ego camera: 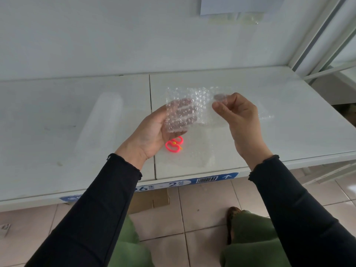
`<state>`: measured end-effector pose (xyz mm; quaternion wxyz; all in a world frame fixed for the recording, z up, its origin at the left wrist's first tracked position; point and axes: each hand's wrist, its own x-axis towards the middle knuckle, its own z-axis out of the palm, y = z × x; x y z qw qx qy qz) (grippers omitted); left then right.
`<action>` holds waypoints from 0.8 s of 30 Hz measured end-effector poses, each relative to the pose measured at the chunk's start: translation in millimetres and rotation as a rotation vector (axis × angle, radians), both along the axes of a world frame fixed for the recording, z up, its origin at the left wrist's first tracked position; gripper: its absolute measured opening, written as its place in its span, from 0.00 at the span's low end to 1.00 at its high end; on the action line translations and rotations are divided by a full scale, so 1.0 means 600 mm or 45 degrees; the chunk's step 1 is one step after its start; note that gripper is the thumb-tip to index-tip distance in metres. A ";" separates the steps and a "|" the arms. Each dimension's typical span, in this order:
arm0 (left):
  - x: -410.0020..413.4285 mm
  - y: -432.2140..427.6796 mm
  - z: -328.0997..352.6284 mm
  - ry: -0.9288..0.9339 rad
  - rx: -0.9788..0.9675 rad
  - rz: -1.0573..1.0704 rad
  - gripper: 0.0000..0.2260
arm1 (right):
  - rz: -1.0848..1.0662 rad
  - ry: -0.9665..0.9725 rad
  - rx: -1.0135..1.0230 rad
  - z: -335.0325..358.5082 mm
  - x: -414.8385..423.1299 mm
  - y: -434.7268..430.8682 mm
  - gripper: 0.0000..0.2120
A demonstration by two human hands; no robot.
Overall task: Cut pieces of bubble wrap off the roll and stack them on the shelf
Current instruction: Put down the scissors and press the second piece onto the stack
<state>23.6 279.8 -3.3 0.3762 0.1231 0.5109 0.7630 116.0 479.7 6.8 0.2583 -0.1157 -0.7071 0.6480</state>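
Observation:
A clear piece of bubble wrap is held up above the white shelf between both hands. My left hand grips its left part, fingers showing through the plastic. My right hand pinches its upper right edge between thumb and fingers. Pink-handled scissors lie on the shelf just under my left hand, blades hidden. More bubble wrap lies flat on the shelf below the held piece, and a clear roll lies to the left.
The shelf's front edge carries a blue label with a barcode. A metal shelf upright rises at the right. Cardboard lies on the tiled floor beneath. My knees in green trousers show at the bottom.

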 end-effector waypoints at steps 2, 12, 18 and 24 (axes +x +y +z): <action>0.001 0.001 0.008 -0.015 0.017 0.008 0.19 | -0.007 0.027 -0.018 0.000 0.000 0.000 0.10; 0.013 0.007 0.007 0.238 -0.103 -0.028 0.26 | -0.100 0.051 0.018 0.000 0.001 -0.002 0.12; 0.016 0.010 0.004 0.323 -0.138 -0.020 0.23 | -0.168 0.080 0.056 0.006 0.004 -0.004 0.16; 0.018 0.015 0.002 0.335 -0.169 0.047 0.24 | -0.147 0.015 -0.113 0.006 0.004 -0.002 0.28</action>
